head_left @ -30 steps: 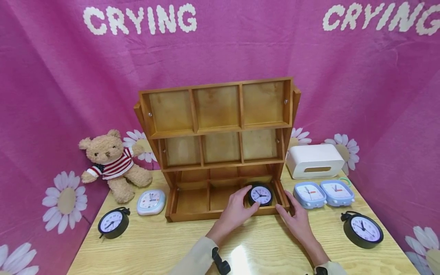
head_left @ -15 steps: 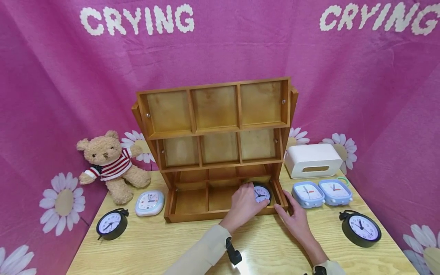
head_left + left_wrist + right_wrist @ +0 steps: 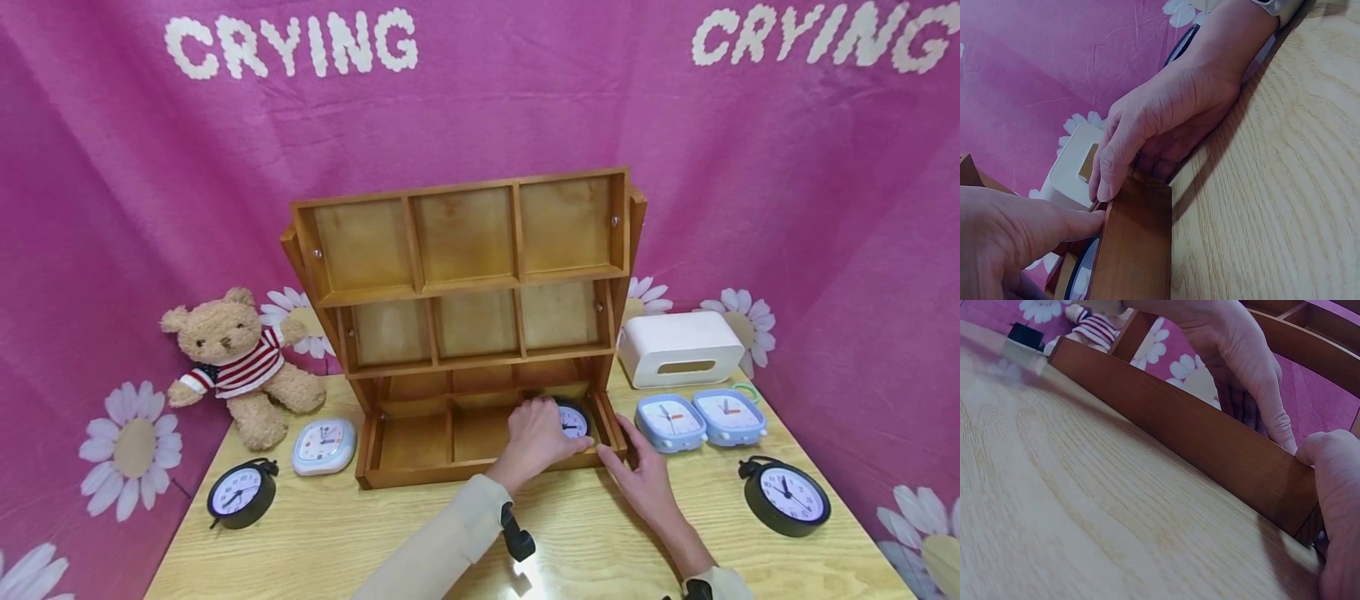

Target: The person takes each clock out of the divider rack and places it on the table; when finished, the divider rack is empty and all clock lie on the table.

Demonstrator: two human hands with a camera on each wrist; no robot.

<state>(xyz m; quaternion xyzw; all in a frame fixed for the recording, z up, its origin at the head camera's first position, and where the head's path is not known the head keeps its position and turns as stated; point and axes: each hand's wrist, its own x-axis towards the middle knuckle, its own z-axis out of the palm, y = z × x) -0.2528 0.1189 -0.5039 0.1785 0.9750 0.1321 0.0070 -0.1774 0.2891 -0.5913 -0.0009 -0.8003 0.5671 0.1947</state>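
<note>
In the head view a round black alarm clock (image 3: 574, 420) stands in the bottom right compartment of the brown wooden display shelf (image 3: 405, 477). My left hand (image 3: 534, 446) holds the clock, with bent fingers at its left side and the thumb stretched across its lower front; the hand covers much of the dial. The left wrist view has that thumb at the front board, beside the clock's rim (image 3: 1080, 275). My right hand (image 3: 645, 475) grips the shelf's front right corner, thumb on the front edge and fingers along the outer side.
Two blue clocks (image 3: 671, 422) and a black alarm clock (image 3: 786, 497) lie on the right, before a white tissue box (image 3: 682, 346). A pale blue clock (image 3: 324, 446), another black clock (image 3: 242, 493) and a teddy bear (image 3: 243, 362) are on the left.
My left hand has shifted right and the black clock has slid slightly right in its compartment, with more of its dial covered. My right hand has stayed at the shelf corner.
</note>
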